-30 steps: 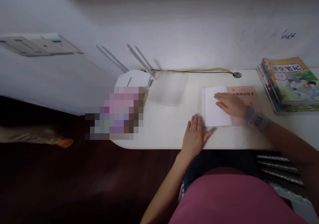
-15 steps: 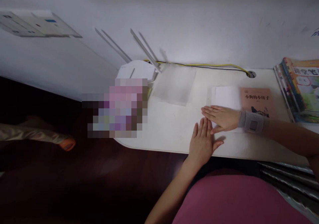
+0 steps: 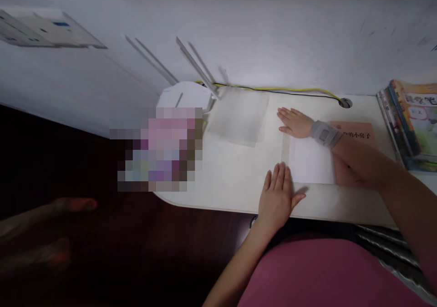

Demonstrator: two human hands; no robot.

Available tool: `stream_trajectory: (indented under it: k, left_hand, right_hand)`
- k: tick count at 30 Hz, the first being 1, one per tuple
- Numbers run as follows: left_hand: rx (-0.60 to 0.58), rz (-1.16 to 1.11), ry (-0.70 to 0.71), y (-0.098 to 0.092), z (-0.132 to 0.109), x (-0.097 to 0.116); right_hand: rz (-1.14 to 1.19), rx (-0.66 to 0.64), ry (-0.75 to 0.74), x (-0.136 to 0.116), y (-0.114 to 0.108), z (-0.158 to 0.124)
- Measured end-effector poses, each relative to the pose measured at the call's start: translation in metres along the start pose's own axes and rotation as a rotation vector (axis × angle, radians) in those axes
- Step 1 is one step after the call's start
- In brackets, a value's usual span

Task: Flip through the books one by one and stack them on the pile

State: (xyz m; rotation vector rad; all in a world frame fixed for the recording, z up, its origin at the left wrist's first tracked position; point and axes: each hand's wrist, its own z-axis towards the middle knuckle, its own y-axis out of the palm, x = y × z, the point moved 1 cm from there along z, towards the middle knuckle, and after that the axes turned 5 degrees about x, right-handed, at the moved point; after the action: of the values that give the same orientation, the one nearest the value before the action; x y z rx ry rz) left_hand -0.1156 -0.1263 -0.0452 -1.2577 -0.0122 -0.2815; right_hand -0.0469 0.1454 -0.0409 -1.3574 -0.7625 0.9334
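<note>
A book (image 3: 355, 127) with a salmon-pink cover and Chinese lettering lies on the white desk (image 3: 235, 175), partly under my right forearm. Left of the pink cover is a white panel (image 3: 310, 161), and a pale translucent strip (image 3: 284, 150) borders it on the left. My right hand (image 3: 296, 122), wearing a grey wrist strap, rests flat with fingers extended at the panel's upper left corner. Flat at the lower left corner lies my left hand (image 3: 277, 200), its fingers pointing toward the wall and its thumb spread. Neither hand grasps anything.
A translucent sheet (image 3: 239, 115) lies by a white router (image 3: 184, 96) with raised antennas. Pixelation covers a pink item (image 3: 167, 138) on the left. Books (image 3: 416, 120) are stacked at right. A cable (image 3: 290, 89) runs along the wall. Someone's feet (image 3: 82, 204) show on the dark floor.
My right hand has moved away from my left hand, toward the wall, uncovering more of the white panel. My left hand has stayed nearly still. The other person's feet have shifted.
</note>
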Motion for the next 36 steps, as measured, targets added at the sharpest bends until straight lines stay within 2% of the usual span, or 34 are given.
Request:
stream_trajectory:
  k: [3,5,8,11,15,19,25,28,32,34,36]
  left_hand:
    - [0.023,-0.017,-0.022,0.002,0.001,0.0]
    - [0.046,-0.037,-0.041,0.003,0.003,0.0]
    - [0.097,-0.068,-0.084,0.003,0.005,0.002]
    - [0.143,-0.087,-0.107,0.005,0.006,0.002]
    - [0.201,-0.122,-0.104,0.008,0.006,-0.001]
    - [0.256,-0.211,-0.157,0.009,0.003,-0.007]
    - [0.277,-0.395,-0.251,0.005,0.0,-0.013]
    - [0.331,-0.627,-0.37,-0.003,0.003,-0.016]
    - [0.412,-1.001,-0.455,-0.017,0.023,-0.01]
    - [0.38,-1.066,-0.428,-0.021,0.04,0.0]
    - [0.292,-1.041,-0.357,-0.02,0.061,0.013]
  right_hand:
    - [-0.09,0.142,0.029,-0.011,-0.006,-0.011]
    - [-0.158,0.166,-0.079,-0.025,-0.015,-0.023]
    - [-0.181,0.016,-0.335,-0.048,-0.032,-0.043]
    - [-0.197,-0.1,-0.443,-0.067,-0.049,-0.053]
    - [-0.31,-0.155,-0.477,-0.081,-0.064,-0.05]
    - [-0.417,-0.201,-0.5,-0.086,-0.071,-0.043]
    - [-0.427,-0.224,-0.522,-0.085,-0.076,-0.045]
    - [-0.365,-0.113,-0.494,-0.08,-0.093,-0.052]
    - [-0.168,0.148,-0.381,-0.063,-0.127,-0.07]
    - [-0.05,0.302,-0.289,-0.051,-0.138,-0.086]
    - [0.037,0.425,-0.192,-0.04,-0.142,-0.107]
